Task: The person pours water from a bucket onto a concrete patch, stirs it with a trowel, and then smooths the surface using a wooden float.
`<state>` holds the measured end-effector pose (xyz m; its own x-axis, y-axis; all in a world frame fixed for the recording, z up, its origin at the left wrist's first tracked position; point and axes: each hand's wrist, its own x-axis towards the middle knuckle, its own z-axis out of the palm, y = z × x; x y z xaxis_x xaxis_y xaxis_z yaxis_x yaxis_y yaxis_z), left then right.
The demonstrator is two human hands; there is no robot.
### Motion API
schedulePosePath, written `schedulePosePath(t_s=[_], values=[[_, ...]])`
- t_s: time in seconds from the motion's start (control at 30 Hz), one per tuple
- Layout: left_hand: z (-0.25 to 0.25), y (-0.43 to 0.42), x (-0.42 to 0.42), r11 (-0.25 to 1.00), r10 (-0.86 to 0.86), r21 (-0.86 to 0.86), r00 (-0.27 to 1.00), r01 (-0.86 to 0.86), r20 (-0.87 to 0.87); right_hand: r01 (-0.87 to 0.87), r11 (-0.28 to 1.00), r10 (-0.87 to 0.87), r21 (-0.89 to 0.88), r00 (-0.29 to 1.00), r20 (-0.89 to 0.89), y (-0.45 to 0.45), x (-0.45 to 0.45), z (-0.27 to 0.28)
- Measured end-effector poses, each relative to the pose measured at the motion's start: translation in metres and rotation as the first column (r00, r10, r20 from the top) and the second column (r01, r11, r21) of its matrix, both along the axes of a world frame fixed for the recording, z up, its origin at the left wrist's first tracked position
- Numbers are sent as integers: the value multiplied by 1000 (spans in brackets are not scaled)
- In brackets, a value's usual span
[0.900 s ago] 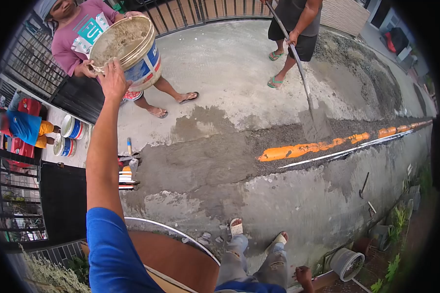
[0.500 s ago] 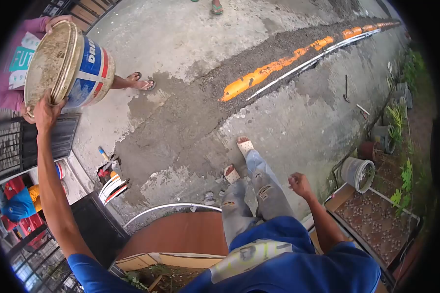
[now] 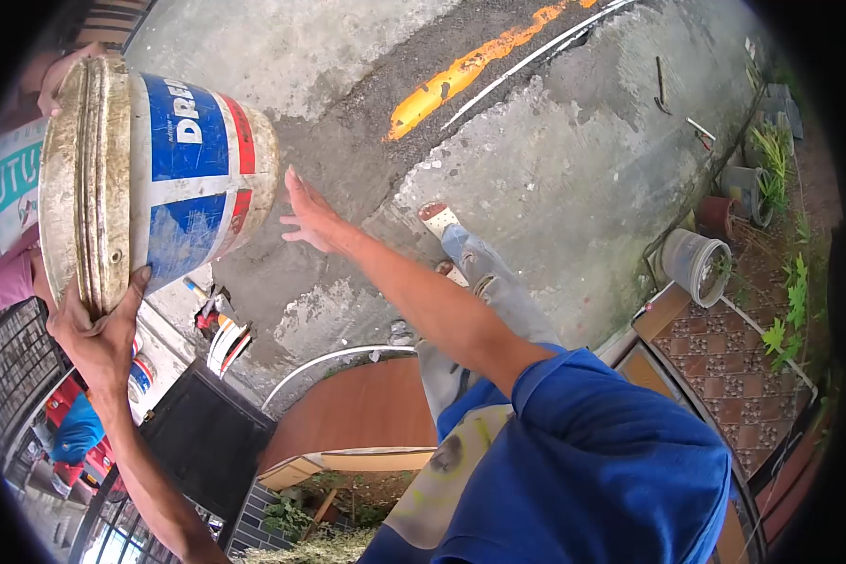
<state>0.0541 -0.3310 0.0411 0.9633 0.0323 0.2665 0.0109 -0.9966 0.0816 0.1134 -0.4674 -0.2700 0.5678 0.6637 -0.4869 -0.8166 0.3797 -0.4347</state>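
Note:
A large, dirty white bucket (image 3: 183,193) with blue and red print is tilted on its side at upper left. My left hand (image 3: 101,334) grips its rim from below, with the thumb against the outer wall. Another person's hand (image 3: 66,77) holds the rim at the top. Close to the base of the bucket, my right hand (image 3: 312,216) is stretched out with fingers spread. A small gap seems to separate it from the bucket. The inside of the bucket is hidden from this side.
Wet cement (image 3: 296,268) covers part of the ground. An orange pipe (image 3: 451,83) and a thin white pipe (image 3: 536,66) run along a trench. Plant pots, including a grey bucket (image 3: 694,265), line the right side. A brown curved board (image 3: 357,414) lies near my legs.
My right hand has risen from my side across to the bucket's base, and its fingers have opened. The bucket appears larger and more sideways, with my left hand still on its rim.

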Motion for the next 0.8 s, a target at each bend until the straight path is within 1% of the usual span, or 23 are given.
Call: schedulePosePath(t_s=[0.03,0.07,0.1,0.13,0.2,0.23,0.27,0.3,0.37,0.4,0.47,0.53,0.6,0.67,0.7,0.73,0.77,0.8], values=[[2,-20,-2,999,34,-2,999,-34,-13,1,1000,-1,1,1000,10,-7,1,11],[6,-37,-3,994,-26,105,999,30,-37,101,993,-97,-67,994,58,-20,0,20],[2,-51,-5,996,-43,73,998,46,-40,200,971,-186,-131,977,107,-35,-6,26],[-5,-62,-10,997,-60,41,997,62,-45,174,971,-162,-164,983,84,-53,-17,20],[-20,-83,-23,996,-43,66,980,57,-194,156,963,-148,-219,988,52,-92,-48,-3],[-29,-99,-28,989,-143,-59,962,133,-232,160,956,-155,-245,987,39,-109,-74,-19],[-43,-111,-36,975,-219,-26,941,220,-259,229,930,-225,-288,973,49,-121,-103,-40],[-53,-123,-44,963,-265,-43,916,265,-300,296,899,-292,-324,954,63,-130,-124,-59],[-83,-137,-65,952,-307,-107,891,288,-334,336,856,-343,-394,938,54,-159,-154,-77],[-101,-146,-75,947,-321,-141,887,290,-332,333,858,-336,-392,940,62,-174,-163,-91],[-134,-171,-98,942,-330,-167,885,289,-330,256,852,-217,-458,967,136,-216,-183,-118],[-167,-201,-127,939,-332,-207,877,273,-349,220,855,-186,-470,975,118,-257,-210,-139],[-199,-219,-150,929,-327,-288,878,232,-349,194,869,-164,-455,981,106,-279,-230,-162],[-233,-230,-167,924,-326,-320,868,209,-374,32,835,-53,-549,998,-22,-305,-265,-184],[-249,-233,-177,918,-327,-346,858,191,-395,21,835,-47,-549,998,-33,-312,-287,-195],[-264,-235,-185,920,-322,-346,857,183,-403,2,842,-59,-540,994,-88,-319,-307,-207],[-280,-236,-192,918,-319,-362,841,160,-438,-14,850,-72,-527,987,-143,-324,-323,-220],[-295,-237,-200,917,-316,-376,820,135,-476,-23,853,-68,-521,986,-155,-328,-337,-232]])
